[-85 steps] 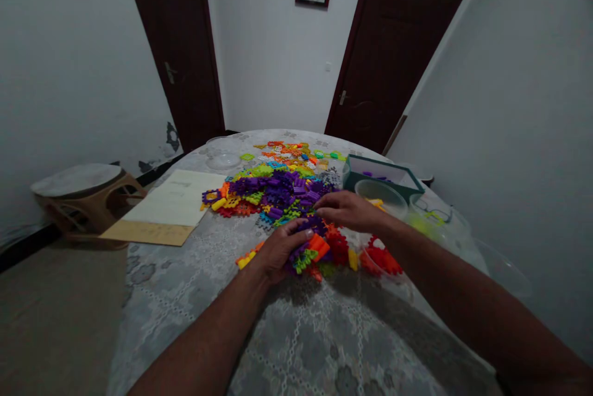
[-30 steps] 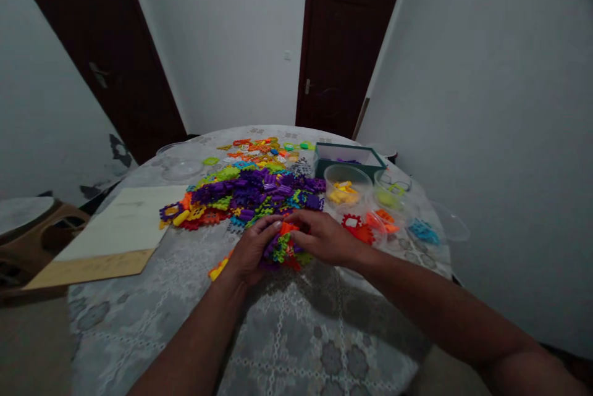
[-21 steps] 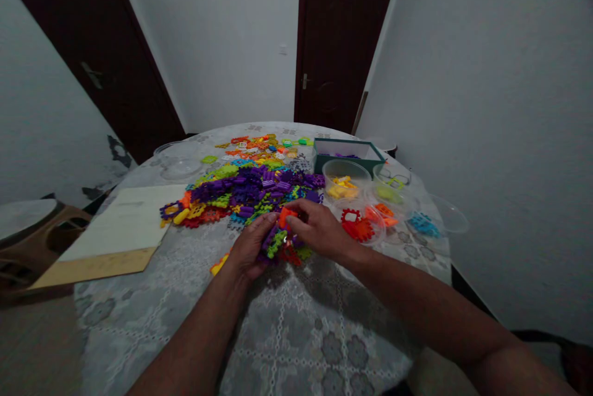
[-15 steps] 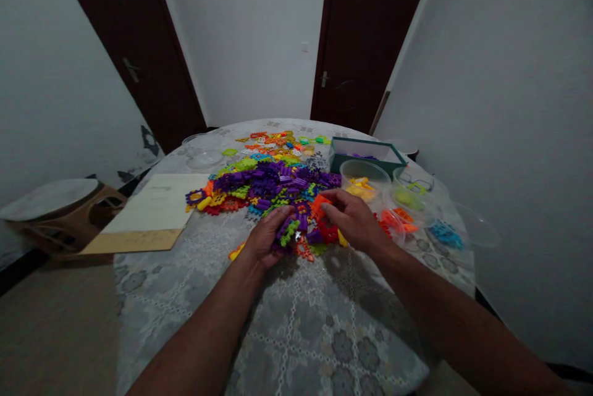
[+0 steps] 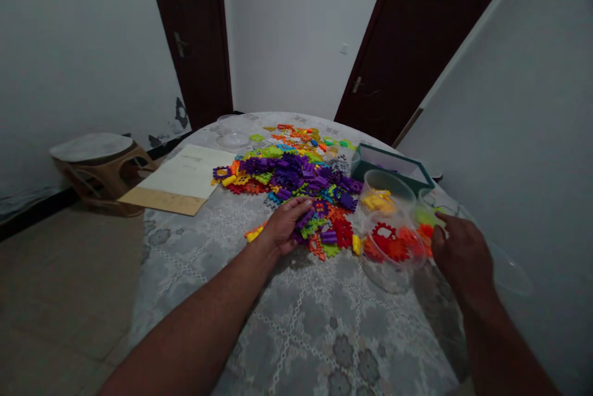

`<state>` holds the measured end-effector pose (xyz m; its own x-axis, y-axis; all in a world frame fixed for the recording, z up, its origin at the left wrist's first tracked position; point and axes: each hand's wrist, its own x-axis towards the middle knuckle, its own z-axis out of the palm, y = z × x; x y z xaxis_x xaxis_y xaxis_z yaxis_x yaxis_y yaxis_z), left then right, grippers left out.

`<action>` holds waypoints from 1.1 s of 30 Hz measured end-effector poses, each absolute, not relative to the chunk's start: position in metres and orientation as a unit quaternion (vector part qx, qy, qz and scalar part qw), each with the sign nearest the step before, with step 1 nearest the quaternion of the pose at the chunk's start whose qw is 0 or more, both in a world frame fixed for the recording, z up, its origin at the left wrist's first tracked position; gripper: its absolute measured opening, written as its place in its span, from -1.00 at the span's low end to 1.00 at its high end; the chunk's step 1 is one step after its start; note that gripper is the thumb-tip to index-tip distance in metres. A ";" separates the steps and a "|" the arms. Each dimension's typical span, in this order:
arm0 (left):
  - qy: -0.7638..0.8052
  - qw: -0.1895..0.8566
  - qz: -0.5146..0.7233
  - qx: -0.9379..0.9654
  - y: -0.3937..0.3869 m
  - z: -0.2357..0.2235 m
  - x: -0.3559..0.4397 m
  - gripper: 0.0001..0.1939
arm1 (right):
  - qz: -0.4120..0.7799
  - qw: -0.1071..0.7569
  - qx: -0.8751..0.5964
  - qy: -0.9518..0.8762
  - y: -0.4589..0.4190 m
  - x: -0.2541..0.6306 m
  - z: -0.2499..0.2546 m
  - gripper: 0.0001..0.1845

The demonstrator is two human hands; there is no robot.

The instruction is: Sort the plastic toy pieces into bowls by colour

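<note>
My left hand (image 5: 286, 224) is curled round a few interlocking plastic pieces, purple and green (image 5: 313, 227), at the near edge of a heap. Over the tubs on the right hangs my right hand (image 5: 464, 255), its thumb and index finger a little apart with nothing visible between them. Orange pieces (image 5: 425, 236) lie just left of its thumb. A clear tub (image 5: 419, 258) with red and orange gear-shaped pieces stands between my hands. The heap of mostly purple pieces (image 5: 291, 170) spreads behind my left hand.
Another clear tub (image 5: 389, 181) holds yellow pieces, and a tub behind my right fingers has lime-green ones (image 5: 426, 217). A dark green box (image 5: 393, 167) stands behind them. An open cardboard folder (image 5: 185, 176) lies left; a wooden stool (image 5: 99, 167) stands beyond the table.
My right hand has moved right from the heap to the tubs, and the orange piece no longer shows in its fingers. My left hand keeps its pieces. The view has turned left.
</note>
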<state>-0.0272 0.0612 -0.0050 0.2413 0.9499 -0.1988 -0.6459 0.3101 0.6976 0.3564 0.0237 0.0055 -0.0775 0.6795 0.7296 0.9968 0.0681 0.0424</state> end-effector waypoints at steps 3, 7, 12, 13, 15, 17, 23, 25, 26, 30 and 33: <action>0.319 0.742 0.533 0.251 0.062 -0.006 -0.027 -0.67 | -0.226 0.323 -0.604 -0.693 0.013 0.319 0.013 -0.62; 0.324 0.735 0.536 0.260 0.062 -0.006 -0.026 -0.68 | -0.037 0.353 -0.554 -0.753 -0.009 0.244 0.024 -0.65; 0.324 0.727 0.537 0.280 0.060 -0.008 -0.025 -0.63 | 0.130 0.347 -0.459 -0.808 -0.023 0.179 0.019 -0.54; 0.327 0.725 0.535 0.285 0.061 -0.009 -0.025 -0.62 | 0.149 0.344 -0.450 -0.811 -0.023 0.172 0.017 -0.52; 0.337 0.719 0.530 0.298 0.061 -0.010 -0.025 -0.60 | 0.169 0.347 -0.441 -0.810 -0.020 0.162 0.012 -0.52; 0.346 0.715 0.523 0.310 0.062 -0.010 -0.025 -0.58 | 0.173 0.363 -0.438 -0.804 -0.018 0.157 0.009 -0.55; 0.382 0.698 0.514 0.319 0.063 -0.002 -0.026 -0.60 | 0.203 0.405 -0.471 -0.756 -0.021 0.163 0.017 -0.67; 0.393 0.699 0.503 0.322 0.065 -0.001 -0.027 -0.61 | 0.197 0.415 -0.486 -0.744 -0.023 0.174 0.023 -0.69; 0.395 0.699 0.500 0.323 0.066 -0.001 -0.027 -0.62 | 0.189 0.420 -0.495 -0.737 -0.024 0.182 0.026 -0.70; 0.405 0.700 0.489 0.327 0.068 -0.003 -0.028 -0.67 | 0.128 0.435 -0.558 -0.695 -0.021 0.230 0.036 -0.68; 0.413 0.698 0.484 0.329 0.069 -0.003 -0.028 -0.67 | 0.040 0.423 -0.610 -0.668 -0.009 0.283 0.040 -0.63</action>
